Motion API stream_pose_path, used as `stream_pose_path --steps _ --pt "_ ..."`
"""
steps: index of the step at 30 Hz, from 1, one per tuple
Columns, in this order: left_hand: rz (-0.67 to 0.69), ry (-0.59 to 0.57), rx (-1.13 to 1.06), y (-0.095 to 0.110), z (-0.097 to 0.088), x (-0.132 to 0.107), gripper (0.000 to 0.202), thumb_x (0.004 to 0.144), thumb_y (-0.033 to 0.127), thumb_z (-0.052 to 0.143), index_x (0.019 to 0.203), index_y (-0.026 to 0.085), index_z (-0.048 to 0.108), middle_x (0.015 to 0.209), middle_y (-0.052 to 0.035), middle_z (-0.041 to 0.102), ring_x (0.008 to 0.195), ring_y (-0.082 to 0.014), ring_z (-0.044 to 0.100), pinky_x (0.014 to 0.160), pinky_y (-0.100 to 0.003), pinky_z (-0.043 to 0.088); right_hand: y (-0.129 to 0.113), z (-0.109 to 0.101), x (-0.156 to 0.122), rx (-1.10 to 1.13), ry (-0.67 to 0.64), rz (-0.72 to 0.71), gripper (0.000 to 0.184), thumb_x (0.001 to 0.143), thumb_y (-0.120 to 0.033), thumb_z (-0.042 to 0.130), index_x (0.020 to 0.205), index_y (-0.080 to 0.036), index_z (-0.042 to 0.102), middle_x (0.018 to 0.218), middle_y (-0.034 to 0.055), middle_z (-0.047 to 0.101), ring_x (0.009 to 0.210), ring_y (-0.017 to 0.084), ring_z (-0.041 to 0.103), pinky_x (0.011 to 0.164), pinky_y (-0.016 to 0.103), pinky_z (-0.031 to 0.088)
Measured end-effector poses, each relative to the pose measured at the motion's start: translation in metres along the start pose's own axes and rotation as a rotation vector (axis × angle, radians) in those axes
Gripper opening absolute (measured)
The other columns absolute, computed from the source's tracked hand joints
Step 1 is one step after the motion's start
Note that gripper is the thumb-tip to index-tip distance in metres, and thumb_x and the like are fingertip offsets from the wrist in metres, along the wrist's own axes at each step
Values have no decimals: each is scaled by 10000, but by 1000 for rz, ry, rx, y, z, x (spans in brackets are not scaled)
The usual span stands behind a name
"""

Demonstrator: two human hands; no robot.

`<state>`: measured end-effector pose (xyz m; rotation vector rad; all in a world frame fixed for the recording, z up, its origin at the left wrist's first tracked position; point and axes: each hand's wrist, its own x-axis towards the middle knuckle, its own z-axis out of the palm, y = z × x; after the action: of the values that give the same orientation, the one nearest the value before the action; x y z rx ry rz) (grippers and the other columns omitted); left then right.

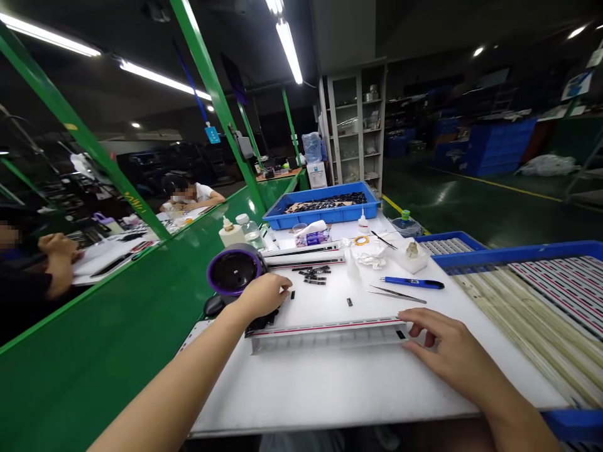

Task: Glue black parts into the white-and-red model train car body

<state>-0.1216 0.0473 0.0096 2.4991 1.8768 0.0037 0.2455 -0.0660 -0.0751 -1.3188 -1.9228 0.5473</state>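
Lit fluorescent tube (289,53) at 12 o'clock, tall glass-doored cabinet (346,113) at 1, glossy green floor (461,204) with yellow line (518,189) at 3, green partition (98,311) at 8, slanting green post (207,69) at 11.

The long strip (325,326) is white with a red stripe, the small chips (349,302) black, the bench (301,389) white, the pen-shaped tool (412,282) and deep tray (325,216) blue, the partition (117,301) green.

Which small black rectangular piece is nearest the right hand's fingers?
The black piece at the right end of the long white red-striped strip, by the thumb of the right hand; others, like the loose pile, lie farther left.
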Motion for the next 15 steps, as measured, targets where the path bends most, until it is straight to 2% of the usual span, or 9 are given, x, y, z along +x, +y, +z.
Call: stream_pose_path --steps 4,11,15 --pt "16 16 5 -1 13 3 361 759 358 560 1061 219 699 1034 -74 725 946 -253 650 798 -308 491 -7 -4 3 52 -16 24 329 811 -179 647 1121 -286 621 1153 -24 593 722 125 572 662 260 515" --pt "100 12 -62 21 5 12 301 809 381 504 978 250 715 1030 -31 725 893 -204 657 777 -267 490 -12 -8 5 110 -23 60 324 760 -130 662 1051 -266 624 1074 -31 603 735 124 560 688 250 498" --pt "54 31 -34 29 7 20 249 816 365 502 854 265 727 964 -28 735 889 -215 655 774 -279 477 -12 -7 5 115 -25 91 315 753 -136 655 1040 -262 623 1070 -27 604 734 128 562 675 248 496"
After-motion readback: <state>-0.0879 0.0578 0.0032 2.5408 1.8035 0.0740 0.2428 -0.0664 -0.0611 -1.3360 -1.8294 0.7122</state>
